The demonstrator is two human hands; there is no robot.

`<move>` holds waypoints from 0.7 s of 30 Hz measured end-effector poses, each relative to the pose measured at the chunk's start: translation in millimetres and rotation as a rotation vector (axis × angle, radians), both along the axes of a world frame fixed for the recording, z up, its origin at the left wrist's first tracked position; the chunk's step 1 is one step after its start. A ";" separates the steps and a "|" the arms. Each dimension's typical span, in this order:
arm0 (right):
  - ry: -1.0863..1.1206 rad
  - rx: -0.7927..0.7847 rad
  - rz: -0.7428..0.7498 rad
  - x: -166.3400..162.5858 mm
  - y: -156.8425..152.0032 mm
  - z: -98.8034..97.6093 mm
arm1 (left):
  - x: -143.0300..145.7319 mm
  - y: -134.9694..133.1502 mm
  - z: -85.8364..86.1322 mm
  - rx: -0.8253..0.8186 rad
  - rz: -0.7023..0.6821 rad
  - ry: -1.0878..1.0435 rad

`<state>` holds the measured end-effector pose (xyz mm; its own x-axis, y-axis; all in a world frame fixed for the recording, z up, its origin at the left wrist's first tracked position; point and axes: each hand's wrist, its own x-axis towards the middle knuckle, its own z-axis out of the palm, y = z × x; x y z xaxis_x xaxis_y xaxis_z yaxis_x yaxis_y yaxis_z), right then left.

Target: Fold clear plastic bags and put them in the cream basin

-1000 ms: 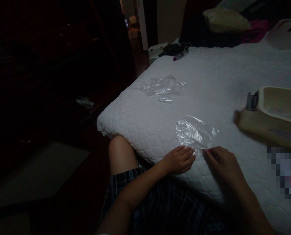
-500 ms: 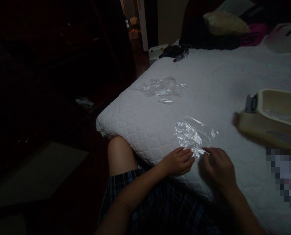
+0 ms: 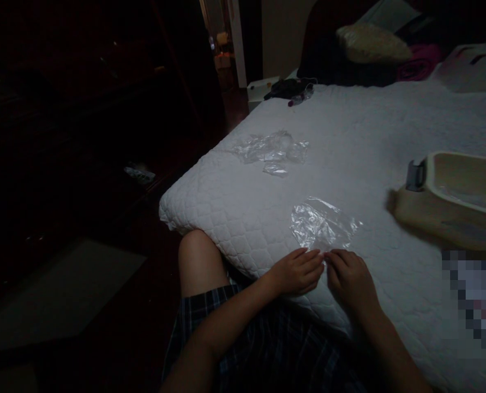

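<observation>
A crinkled clear plastic bag (image 3: pixel 322 221) lies on the white quilted bed cover (image 3: pixel 222 202) in front of me. At its near edge my left hand (image 3: pixel 300 272) has its fingers close together, gripping the film; its thumb is hidden. My right hand (image 3: pixel 353 278) pinches the same edge between thumb and fingers. The fingertips of both hands nearly meet there. Farther back on the bed is a second heap of clear plastic film (image 3: pixel 267 148), with a small separate piece (image 3: pixel 275 169) just in front of it.
To the right sits a beige plastic bin (image 3: pixel 443 215) with a grey latch. Behind are a dark bag (image 3: pixel 286 88), a yellowish packet (image 3: pixel 373 43) and a magenta roll (image 3: pixel 418 63). My knee (image 3: pixel 199 256) touches the bed's side. A small packet (image 3: pixel 139 174) lies left of the bed.
My right hand has moved left along the bag's near edge, right up to my left hand. The left hand has hardly moved. The bag's near part looks flatter.
</observation>
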<state>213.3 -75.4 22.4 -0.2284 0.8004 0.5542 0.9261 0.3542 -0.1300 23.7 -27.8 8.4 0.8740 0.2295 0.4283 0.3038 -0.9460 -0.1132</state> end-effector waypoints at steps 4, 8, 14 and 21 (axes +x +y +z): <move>0.004 0.007 0.001 -0.6 0.3 0.3 | -2.1 -0.6 -7.3 0.033 -0.001 -0.062; 0.024 0.019 0.021 -0.1 0.3 1.0 | 0.1 -0.7 -11.9 -0.037 0.106 -0.079; 0.046 0.013 -0.019 2.3 -1.1 2.2 | 5.1 -1.8 -8.6 -0.128 0.207 -0.108; 0.129 0.057 -0.104 0.8 -2.6 1.7 | 5.1 -2.8 -7.1 -0.165 0.225 -0.107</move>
